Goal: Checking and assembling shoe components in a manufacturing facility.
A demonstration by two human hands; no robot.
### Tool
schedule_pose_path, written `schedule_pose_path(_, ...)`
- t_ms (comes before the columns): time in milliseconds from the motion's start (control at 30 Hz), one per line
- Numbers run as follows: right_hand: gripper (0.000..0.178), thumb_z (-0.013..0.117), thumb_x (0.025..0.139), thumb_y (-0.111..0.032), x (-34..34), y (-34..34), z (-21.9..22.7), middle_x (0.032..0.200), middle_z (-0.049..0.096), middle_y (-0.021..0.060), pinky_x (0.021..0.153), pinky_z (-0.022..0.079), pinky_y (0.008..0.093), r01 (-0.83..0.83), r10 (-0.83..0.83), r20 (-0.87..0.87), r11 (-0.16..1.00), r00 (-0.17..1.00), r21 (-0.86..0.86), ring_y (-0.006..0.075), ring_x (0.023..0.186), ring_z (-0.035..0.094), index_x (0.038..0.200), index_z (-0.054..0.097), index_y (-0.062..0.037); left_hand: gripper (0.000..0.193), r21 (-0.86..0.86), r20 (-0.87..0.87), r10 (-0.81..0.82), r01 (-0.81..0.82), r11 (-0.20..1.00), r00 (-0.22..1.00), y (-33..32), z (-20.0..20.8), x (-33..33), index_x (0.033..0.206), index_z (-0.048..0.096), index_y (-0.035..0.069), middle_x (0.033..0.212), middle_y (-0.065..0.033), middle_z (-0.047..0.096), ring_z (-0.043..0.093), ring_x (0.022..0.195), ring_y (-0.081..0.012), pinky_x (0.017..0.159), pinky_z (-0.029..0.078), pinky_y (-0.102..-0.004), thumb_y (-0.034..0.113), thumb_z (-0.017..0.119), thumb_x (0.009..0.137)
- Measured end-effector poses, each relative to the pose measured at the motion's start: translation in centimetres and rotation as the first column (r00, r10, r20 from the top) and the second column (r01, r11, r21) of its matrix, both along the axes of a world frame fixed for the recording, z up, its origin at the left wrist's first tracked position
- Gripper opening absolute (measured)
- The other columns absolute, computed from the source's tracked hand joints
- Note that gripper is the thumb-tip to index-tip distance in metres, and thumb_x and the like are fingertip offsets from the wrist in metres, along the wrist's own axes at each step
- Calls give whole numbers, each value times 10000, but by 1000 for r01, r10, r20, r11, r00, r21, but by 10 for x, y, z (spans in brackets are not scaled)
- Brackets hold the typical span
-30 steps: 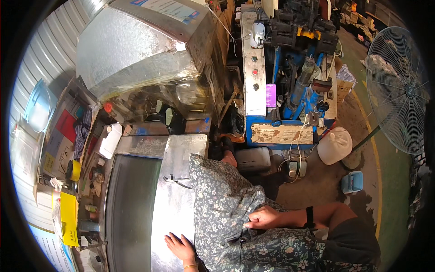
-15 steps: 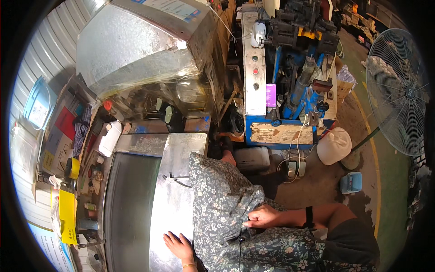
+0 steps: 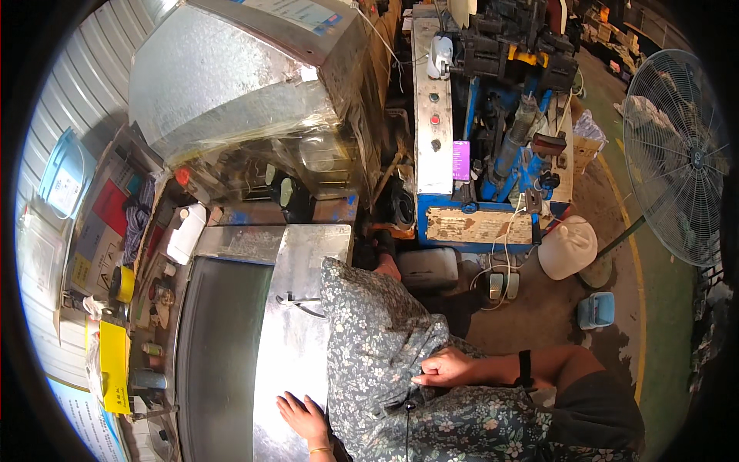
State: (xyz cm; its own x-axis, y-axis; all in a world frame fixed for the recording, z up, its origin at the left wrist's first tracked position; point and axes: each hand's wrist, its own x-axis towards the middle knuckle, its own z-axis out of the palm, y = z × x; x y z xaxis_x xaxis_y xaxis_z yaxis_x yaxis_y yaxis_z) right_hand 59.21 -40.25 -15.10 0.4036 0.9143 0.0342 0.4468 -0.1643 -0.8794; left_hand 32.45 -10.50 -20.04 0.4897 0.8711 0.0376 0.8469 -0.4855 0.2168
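My left hand (image 3: 302, 416) lies flat on the bright metal ledge (image 3: 289, 362), fingers spread, with nothing in it. My right hand (image 3: 444, 367) rests on the dark floral apron (image 3: 385, 339) over my lap. Its fingers are curled in, and whatever they may hold is hidden. Farther up the ledge, by the apron's edge, is a small dark tool with thin curved handles (image 3: 300, 305), resembling pliers. Along the ledge's left side runs a dark belt (image 3: 223, 346), apart from my left hand.
A large metal hood (image 3: 223, 69) stands ahead. A blue-framed machine (image 3: 436, 154) with buttons is ahead right, near a white jug (image 3: 568, 248), a blue container (image 3: 596, 311) and a standing fan (image 3: 677, 158). Left of the belt are a white bottle (image 3: 186, 235) and yellow tape (image 3: 122, 284).
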Motion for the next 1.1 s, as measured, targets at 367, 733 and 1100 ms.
schedule_pose_path(367, 540, 662, 910, -435, 1, -1, 1, 530, 418, 87, 481, 372, 396, 6, -6, -34, 1000, 999, 1, 261, 468, 441, 618, 393, -69, 645, 6, -9, -3, 3, 1000, 1000, 0, 0, 1, 1454, 363, -52, 1520, -302, 296, 260, 1424, -443, 1178, 193, -508, 388, 446, 989)
schedule_pose_path(733, 529, 658, 913, -438, 2, -1, 2, 538, 415, 89, 488, 371, 394, -5, 4, -44, 1000, 999, -4, 266, 479, 438, 633, 407, -66, 633, 18, 1, -7, 7, 1000, 1000, 1, -3, 0, 1448, 375, -51, 1522, -298, 295, 268, 1420, -443, 1180, 195, -506, 373, 459, 986)
schedule_pose_path(1100, 537, 668, 908, -439, 2, -1, 2, 539, 421, 86, 486, 370, 394, 2, -2, -50, 1000, 999, 2, 268, 475, 425, 627, 397, -69, 637, 15, -15, -7, 8, 1000, 1000, 0, -2, 1, 1454, 366, -47, 1525, -295, 290, 260, 1423, -441, 1182, 195, -501, 381, 452, 990)
